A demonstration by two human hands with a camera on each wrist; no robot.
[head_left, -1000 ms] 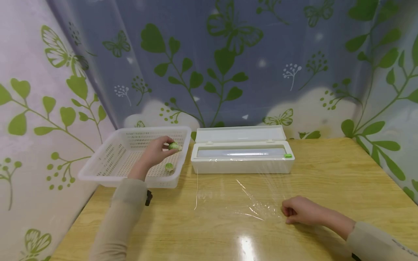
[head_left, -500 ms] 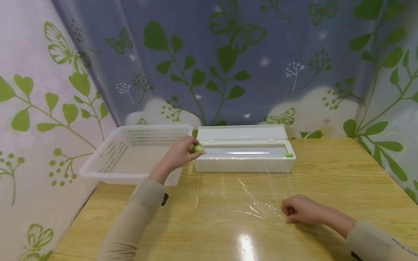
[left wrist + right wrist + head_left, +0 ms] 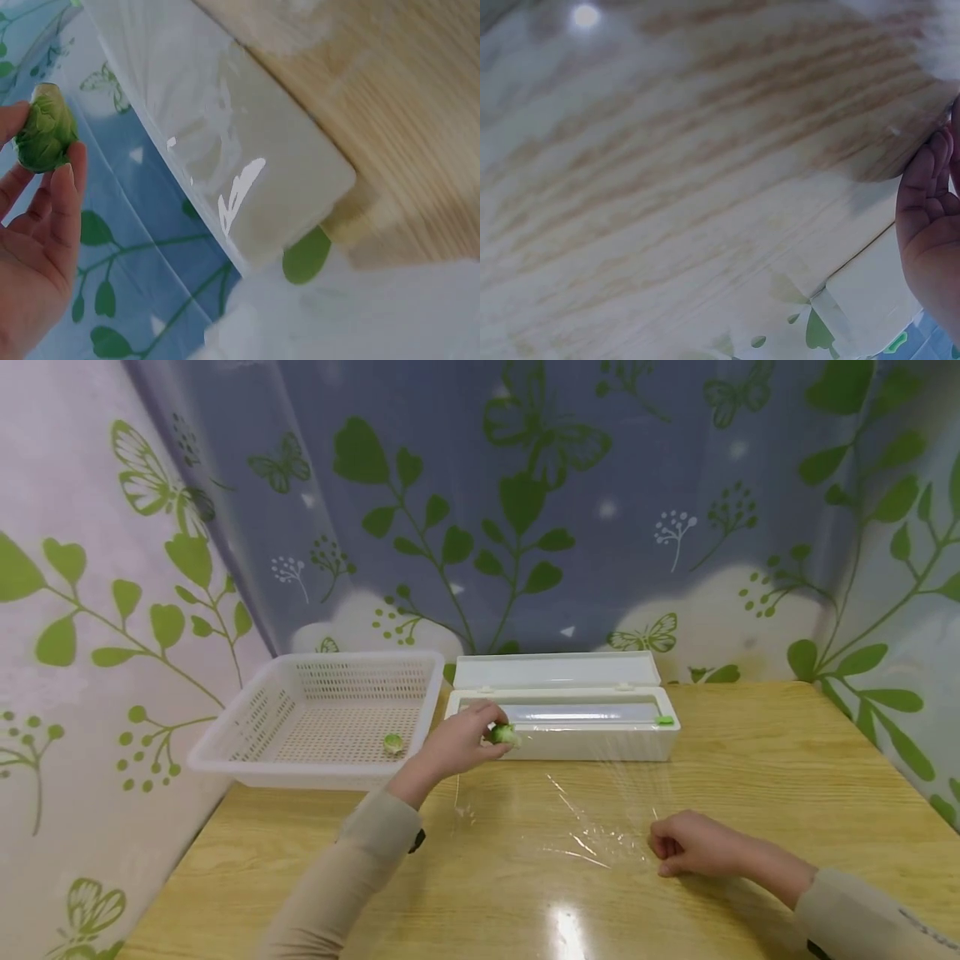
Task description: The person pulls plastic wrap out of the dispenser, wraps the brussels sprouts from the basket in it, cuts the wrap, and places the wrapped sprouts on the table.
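Sprout (image 3: 506,735), leafy and green, pinched in the left grip (image 3: 459,739), the digits parted only as far as its girth! It's up off the bench (image 3: 787,760), in front of the left half of the white dispenser (image 3: 592,745), whose lid (image 3: 555,672) stands raised on the far side. Over to the near right, the right grip (image 3: 701,843) is clenched, fingers curled tight on the gathered edge of the clear film (image 3: 581,843) that runs out of that dispenser. Far left, the white basket (image 3: 315,770), a second sprout (image 3: 393,743) towards its near right corner, and only the head view shows that one! Left wrist gives the held sprout almost whole, pale stem end and all, where the head view has fingers covering part. Right wrist shows the folded fingers from the palm side.
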